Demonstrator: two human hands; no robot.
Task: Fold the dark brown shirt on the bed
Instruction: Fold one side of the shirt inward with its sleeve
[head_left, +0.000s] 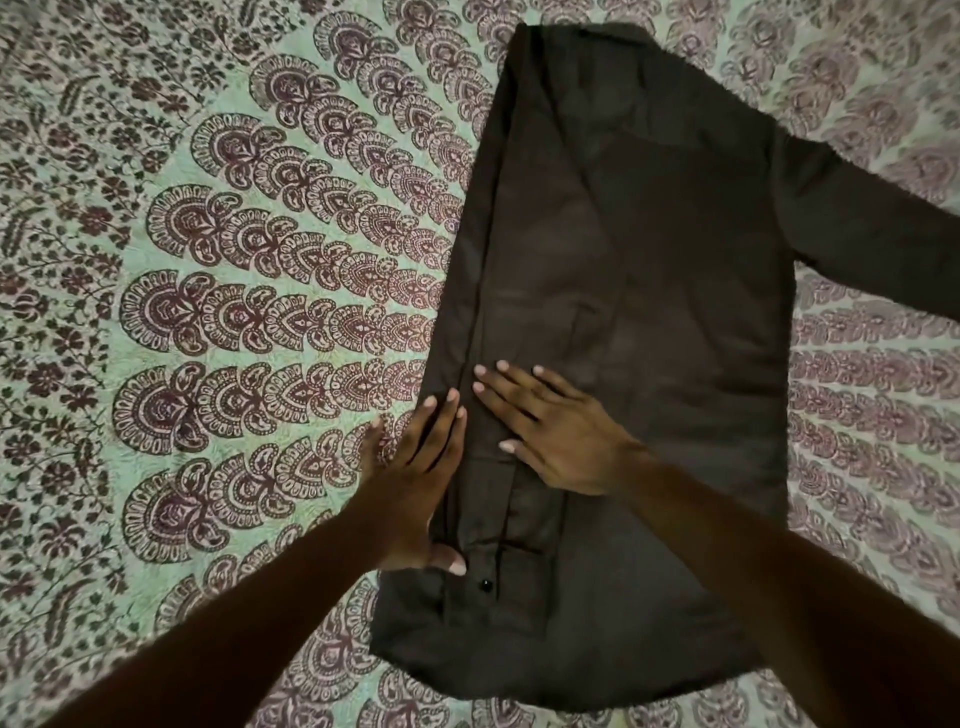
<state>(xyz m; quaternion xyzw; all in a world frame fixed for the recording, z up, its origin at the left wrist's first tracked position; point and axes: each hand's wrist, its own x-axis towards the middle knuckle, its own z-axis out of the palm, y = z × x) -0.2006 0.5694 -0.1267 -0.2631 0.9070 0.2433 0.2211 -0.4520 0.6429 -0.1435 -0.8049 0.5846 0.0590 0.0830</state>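
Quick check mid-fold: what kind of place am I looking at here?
Most likely a bedroom at home. The dark brown shirt lies spread on a printed bedspread that fills the view, and bare hands press it flat, left hand, right hand.

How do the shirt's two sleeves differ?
The folded sleeve lies lengthwise on the shirt's body, pressed by the right hand; the outstretched sleeve juts sideways onto the bedsheet, untouched. The folded sleeve's cuff button shows; the outstretched sleeve's cuff is out of frame. Both dark brown.

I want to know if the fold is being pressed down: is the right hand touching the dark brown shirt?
Touching. The head view shows the right hand lying flat, fingers spread, directly on the dark brown shirt.
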